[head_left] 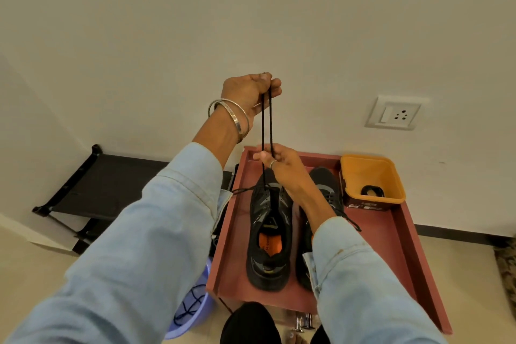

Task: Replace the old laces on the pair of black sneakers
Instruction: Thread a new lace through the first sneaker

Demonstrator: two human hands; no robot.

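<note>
Presently, left hand (pixel 250 92), raised high, grips both strands of a thin black cord lace (pixel 266 123); right hand (pixel 276 163) pinches them lower. Lace runs taut to the matte black sneaker (pixel 269 234) on a reddish tray (pixel 391 232), beside its partly hidden mate (pixel 326 190).

Soft, even indoor light; my sleeves (pixel 156 232) bulge with wide-angle warp toward six o'clock, faint shadows, slightly soft overall, no glare.

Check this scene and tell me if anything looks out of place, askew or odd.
Nothing looks damaged or spilled. One loose end of the black lace trails sideways off the left black sneaker past the rim of the reddish-brown tray. The left hand and right hand hold two strands taut above that shoe.
</note>
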